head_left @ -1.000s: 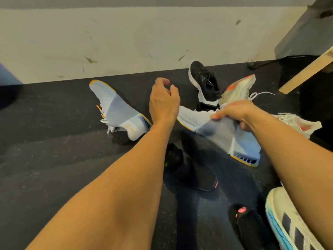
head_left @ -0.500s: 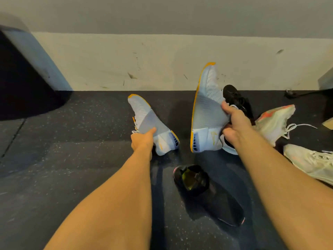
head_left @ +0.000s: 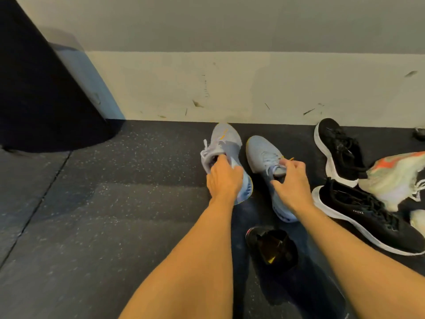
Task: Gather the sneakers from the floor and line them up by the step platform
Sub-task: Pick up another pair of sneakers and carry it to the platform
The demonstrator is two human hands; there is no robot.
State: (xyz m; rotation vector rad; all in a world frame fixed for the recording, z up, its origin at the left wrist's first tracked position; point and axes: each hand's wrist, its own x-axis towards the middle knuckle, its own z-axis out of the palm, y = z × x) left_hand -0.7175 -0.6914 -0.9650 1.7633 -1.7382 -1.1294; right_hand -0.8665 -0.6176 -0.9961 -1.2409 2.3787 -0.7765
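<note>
Two pale blue-grey sneakers with yellow trim stand side by side on the dark rubber floor, toes toward the wall. My left hand (head_left: 224,180) grips the left sneaker (head_left: 222,143) at its collar, fingers inside the opening. My right hand (head_left: 291,183) holds the right sneaker (head_left: 262,153) at its tongue and collar. To the right lie two black sneakers with white soles, one further back (head_left: 340,150) and one nearer (head_left: 368,215), and a white-and-orange sneaker (head_left: 395,178) on its side. The large dark block (head_left: 41,100) at the far left may be the step platform.
A black shoe with a pink heel tab (head_left: 271,247) lies between my forearms. A scuffed cream wall (head_left: 253,88) closes off the back. Another pale shoe (head_left: 418,221) peeks in at the right edge. Bare speckled floor (head_left: 103,215) spreads left of the sneakers.
Both blue-grey sneakers were turned upright and set down side by side with toes to the wall. My left hand took hold of the left one; the view panned left.
</note>
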